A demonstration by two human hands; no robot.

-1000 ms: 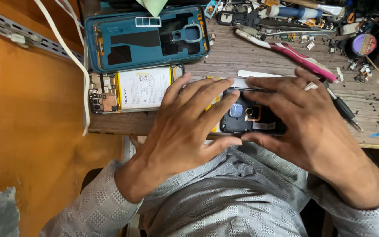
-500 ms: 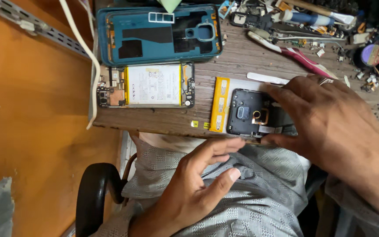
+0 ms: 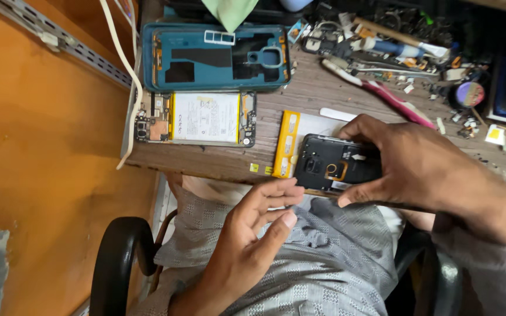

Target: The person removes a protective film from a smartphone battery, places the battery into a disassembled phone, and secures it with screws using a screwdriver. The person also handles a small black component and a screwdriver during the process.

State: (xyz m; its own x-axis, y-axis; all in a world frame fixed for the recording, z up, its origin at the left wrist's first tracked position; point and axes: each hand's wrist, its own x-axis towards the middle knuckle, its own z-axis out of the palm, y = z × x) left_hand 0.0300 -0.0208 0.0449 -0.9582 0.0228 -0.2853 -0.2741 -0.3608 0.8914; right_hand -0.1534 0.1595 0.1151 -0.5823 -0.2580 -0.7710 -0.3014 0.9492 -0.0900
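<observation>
Phone (image 3: 335, 167), a black opened handset with its dark inner plate and a small copper ring showing, sits at the near edge of the worn wooden bench (image 3: 317, 96), clamped by the right hand (image 3: 423, 169): thumb under the near edge, fingers curled over the far side. A second ago both hands covered it; since then the left hand (image 3: 253, 234) has drawn back off the bench and now hangs just below the phone, fingers loosely spread, holding nothing, over a grey woven shirt. Under the phone, to the left of the right hand's fingertips, lies a flat yellow-edged battery (image 3: 288, 143). Beyond the left hand rests a second opened phone (image 3: 197, 117) with a white battery, and past it a teal plastic back cover (image 3: 215, 57), glossy and rectangular. Beyond the right hand's knuckles lies a pink-handled tool (image 3: 396, 99), possibly tweezers, among small metal clutter.
</observation>
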